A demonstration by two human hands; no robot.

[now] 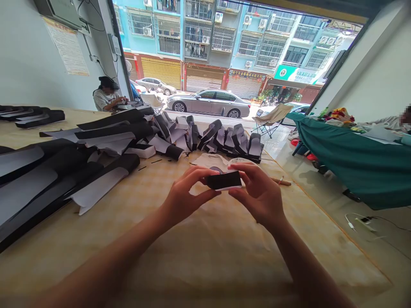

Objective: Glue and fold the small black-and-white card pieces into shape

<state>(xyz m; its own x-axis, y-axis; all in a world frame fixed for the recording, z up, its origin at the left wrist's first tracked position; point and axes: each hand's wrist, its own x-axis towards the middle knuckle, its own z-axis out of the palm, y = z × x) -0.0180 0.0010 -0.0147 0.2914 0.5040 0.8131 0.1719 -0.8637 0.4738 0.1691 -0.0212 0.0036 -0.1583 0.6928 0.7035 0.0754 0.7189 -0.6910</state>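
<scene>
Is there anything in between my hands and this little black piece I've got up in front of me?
Nothing visible is. The left hand and right hand hold the black piece directly, fingers at opposite ends. The piled black-and-white pieces lie farther back on the table, not in between.

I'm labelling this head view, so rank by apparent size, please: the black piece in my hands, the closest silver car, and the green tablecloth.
1. Green tablecloth
2. Silver car
3. Black piece, smallest here despite being nearest the camera
</scene>
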